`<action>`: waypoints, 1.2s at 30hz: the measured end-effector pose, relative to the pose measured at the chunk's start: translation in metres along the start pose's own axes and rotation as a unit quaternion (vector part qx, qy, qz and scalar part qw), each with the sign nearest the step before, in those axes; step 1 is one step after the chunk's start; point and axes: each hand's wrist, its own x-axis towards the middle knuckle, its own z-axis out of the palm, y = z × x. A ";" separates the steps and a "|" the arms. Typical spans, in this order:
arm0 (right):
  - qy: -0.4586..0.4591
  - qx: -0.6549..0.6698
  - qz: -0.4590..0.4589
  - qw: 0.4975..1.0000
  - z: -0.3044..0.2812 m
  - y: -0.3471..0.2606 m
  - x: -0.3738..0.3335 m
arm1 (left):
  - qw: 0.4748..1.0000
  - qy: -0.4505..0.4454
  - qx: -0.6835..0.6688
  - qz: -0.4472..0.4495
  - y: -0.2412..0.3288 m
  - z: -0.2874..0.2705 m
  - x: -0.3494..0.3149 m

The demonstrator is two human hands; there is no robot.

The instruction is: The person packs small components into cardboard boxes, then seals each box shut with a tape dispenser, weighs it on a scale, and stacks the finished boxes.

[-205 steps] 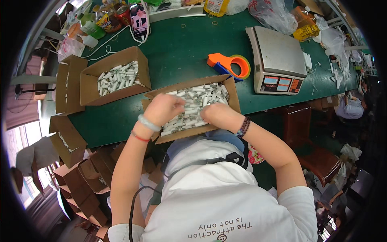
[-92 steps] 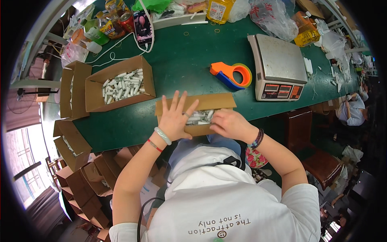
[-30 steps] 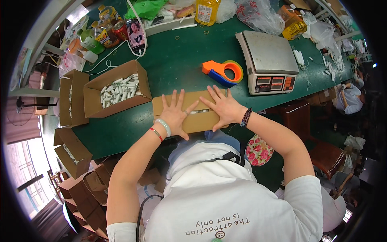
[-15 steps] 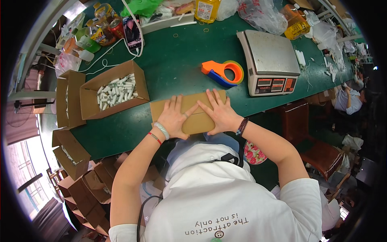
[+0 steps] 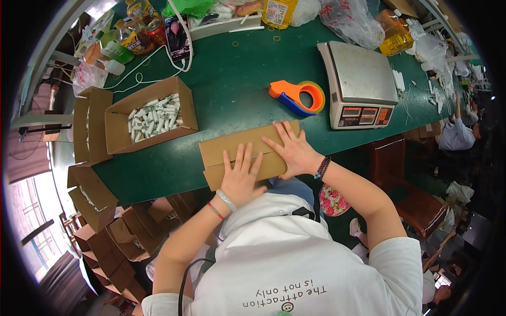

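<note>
A brown cardboard box (image 5: 234,139) sits at the table's near edge, its two top flaps folded in so that they meet along a seam. My left hand (image 5: 242,176) lies on the near flap with its fingers spread. At the box's right end my right hand (image 5: 293,150) presses across the seam, fingers also spread. Beyond the box, apart from both hands, rests an orange and blue tape dispenser (image 5: 298,97) with a roll of tape.
An open carton (image 5: 197,118) of small white cylindrical pieces stands at left, with more open cartons (image 5: 92,129) beside it. A weighing scale (image 5: 361,79) stands at right. Bottles, a phone (image 5: 177,38) with a white cable and plastic bags line the far side of the green table (image 5: 226,79).
My left hand has slid nearer to me, onto the near flap, and the seam shows more. My right hand stays on the right end. The whole view has shifted slightly.
</note>
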 end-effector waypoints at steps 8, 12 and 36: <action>-0.030 -0.007 0.014 0.999 -0.001 -0.005 0.003 | 0.989 -0.005 0.146 0.015 -0.014 0.029 0.002; -0.033 -0.012 0.006 0.999 0.001 -0.007 0.005 | 0.991 0.003 0.132 0.008 -0.014 0.031 0.001; 0.027 -0.009 -0.050 0.998 0.005 -0.016 0.021 | 0.996 -0.081 0.042 -0.013 -0.050 -0.022 0.017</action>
